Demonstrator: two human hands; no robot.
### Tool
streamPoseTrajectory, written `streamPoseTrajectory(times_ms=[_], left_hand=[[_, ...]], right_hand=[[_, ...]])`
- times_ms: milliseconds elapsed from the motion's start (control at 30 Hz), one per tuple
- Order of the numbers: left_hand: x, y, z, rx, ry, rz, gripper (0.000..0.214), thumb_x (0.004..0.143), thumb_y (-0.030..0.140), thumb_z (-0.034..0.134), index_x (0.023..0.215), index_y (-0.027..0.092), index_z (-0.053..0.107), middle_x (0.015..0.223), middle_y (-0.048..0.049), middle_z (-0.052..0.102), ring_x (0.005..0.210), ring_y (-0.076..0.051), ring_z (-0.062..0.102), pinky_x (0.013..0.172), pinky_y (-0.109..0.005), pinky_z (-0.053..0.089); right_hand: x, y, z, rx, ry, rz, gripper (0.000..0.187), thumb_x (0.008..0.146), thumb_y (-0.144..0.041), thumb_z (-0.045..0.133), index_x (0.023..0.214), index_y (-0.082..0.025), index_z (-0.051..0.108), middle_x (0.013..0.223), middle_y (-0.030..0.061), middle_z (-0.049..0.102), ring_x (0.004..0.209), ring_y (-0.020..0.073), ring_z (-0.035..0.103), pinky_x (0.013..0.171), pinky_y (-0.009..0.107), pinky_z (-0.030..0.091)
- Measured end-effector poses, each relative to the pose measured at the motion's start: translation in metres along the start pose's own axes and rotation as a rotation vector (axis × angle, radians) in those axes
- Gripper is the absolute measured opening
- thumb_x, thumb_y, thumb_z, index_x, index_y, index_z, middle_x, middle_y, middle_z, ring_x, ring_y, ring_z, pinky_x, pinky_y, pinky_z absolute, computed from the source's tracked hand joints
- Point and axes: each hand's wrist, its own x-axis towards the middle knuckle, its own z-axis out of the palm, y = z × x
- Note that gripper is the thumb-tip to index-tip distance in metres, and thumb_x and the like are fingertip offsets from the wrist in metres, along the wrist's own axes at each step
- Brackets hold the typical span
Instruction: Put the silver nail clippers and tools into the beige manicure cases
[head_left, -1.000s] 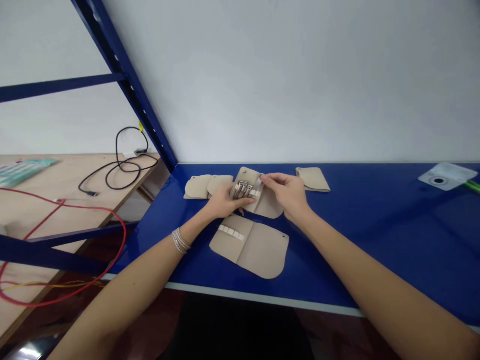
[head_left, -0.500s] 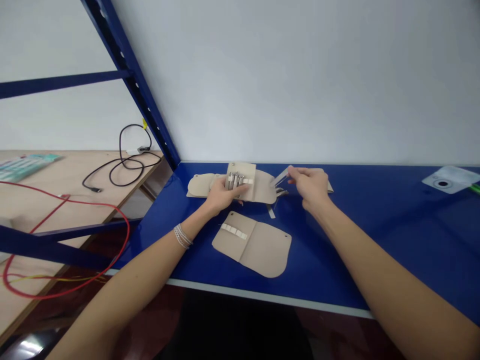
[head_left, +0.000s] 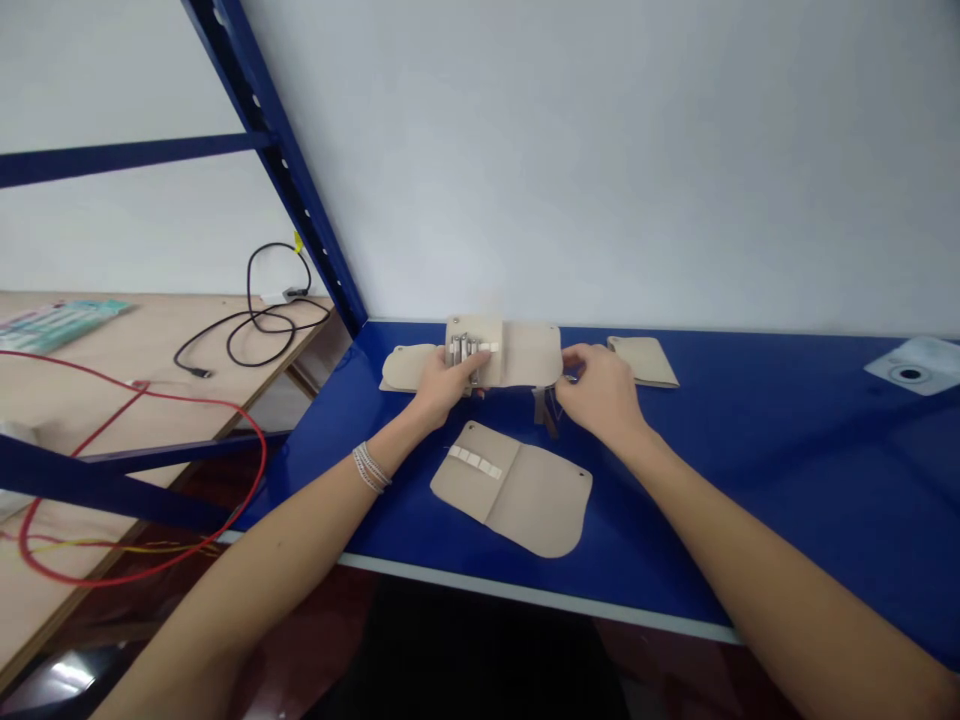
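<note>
The left hand is gripping a beige leatherette pouch, fingers pressing over slim steel tools tucked into white loops. The right hand is curving narrowly just beside the pouch's lower edge, its hold unclear. A second open pouch is lying flat nearby on the glossy blue tabletop.

I log a beige leather tool pouch lying unfolded at upper centre of the frame; slim metal tools sit side by side in its white loops; these lie toward its left end.
</note>
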Motion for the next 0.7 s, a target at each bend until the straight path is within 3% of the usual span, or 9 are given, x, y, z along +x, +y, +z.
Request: streamPoseTrajectory(times_ms=[100,133,233,300,533,700], left_hand=[[0.002,0.0,-0.001,-0.019,0.068,-0.008,0.035,0.063,0.037,0.078,0.079,0.012,0.06,0.062,0.0004,0.059,0.048,-0.011,0.056,0.043,-0.024,0.049],[0.002,0.0,-0.001,-0.024,0.086,-0.007,0.035,0.063,0.037,0.078,0.079,0.012,0.061,0.063,0.0005,0.059,0.049,-0.011,0.056,0.044,-0.024,0.05],[0.004,0.0,-0.002,-0.026,0.119,0.007,0.036,0.061,0.037,0.079,0.08,0.012,0.061,0.066,0.0006,0.06,0.052,-0.01,0.056,0.048,-0.025,0.051],[0.004,0.0,-0.003,-0.002,0.133,0.02,0.036,0.06,0.037,0.079,0.079,0.013,0.061,0.065,0.0014,0.059,0.052,-0.009,0.054,0.047,-0.023,0.049],[-0.002,0.002,-0.001,0.139,0.13,0.096,0.03,0.061,0.035,0.077,0.068,0.013,0.058,0.057,0.0033,0.053,0.048,-0.007,0.044,0.042,-0.018,0.037],[-0.005,0.003,0.001,0.187,0.085,0.097,0.033,0.06,0.037,0.078,0.066,0.013,0.056,0.057,0.003,0.053,0.048,-0.007,0.046,0.042,-0.019,0.037]], right_hand=[[-0.008,-0.017,-0.007,0.081,-0.07,-0.037,0.014,0.074,-0.03,0.064,0.069,-0.017,0.067,0.069,0.0063,0.067,0.063,0.0206,0.06,0.063,0.034,0.045],[-0.011,-0.023,-0.01,0.147,-0.155,-0.05,0.017,0.074,-0.033,0.065,0.067,-0.018,0.067,0.065,0.0047,0.066,0.06,0.0192,0.059,0.059,0.032,0.045],[-0.022,-0.038,-0.013,0.371,-0.437,-0.264,0.016,0.076,-0.035,0.066,0.07,-0.02,0.069,0.069,0.0018,0.069,0.063,0.0158,0.061,0.059,0.028,0.045],[-0.028,-0.044,-0.012,0.47,-0.509,-0.328,0.014,0.078,-0.033,0.065,0.074,-0.02,0.07,0.072,0.0009,0.07,0.064,0.0141,0.061,0.059,0.026,0.046],[-0.03,-0.043,-0.006,0.48,-0.38,-0.336,0.015,0.08,-0.029,0.064,0.09,-0.02,0.069,0.07,-0.0003,0.067,0.059,0.0122,0.058,0.058,0.024,0.045],[-0.027,-0.036,-0.003,0.366,-0.307,-0.345,0.045,0.082,-0.023,0.059,0.127,-0.024,0.055,0.074,-0.0018,0.066,0.056,0.0123,0.055,0.065,0.028,0.048]])
